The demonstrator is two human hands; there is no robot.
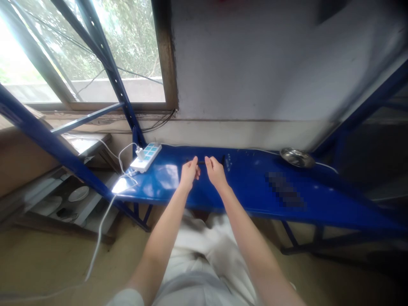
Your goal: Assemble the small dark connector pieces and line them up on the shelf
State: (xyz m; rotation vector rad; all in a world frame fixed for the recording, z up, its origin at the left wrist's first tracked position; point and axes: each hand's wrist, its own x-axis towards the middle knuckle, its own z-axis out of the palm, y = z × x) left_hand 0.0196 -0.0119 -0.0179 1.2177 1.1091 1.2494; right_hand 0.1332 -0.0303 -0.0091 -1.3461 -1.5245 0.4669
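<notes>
Above the blue table (248,187), my left hand (189,173) is closed, thumb pressed on the fingers. My right hand (216,172) is closed in the same way a short distance to the right. A thin dark strip or rod (201,162) spans the gap between the two hands; its exact kind I cannot make out, and my fingers hide its ends. Just beyond my right hand, several small clear pieces (228,162) lie on the table, too small to name.
A white power strip (147,157) with a plugged-in charger sits at the table's left end. At the back right lies a shiny metal dish (297,157). A blurred-out dark object (284,190) rests in front of it. Blue frame posts (111,72) rise at the left.
</notes>
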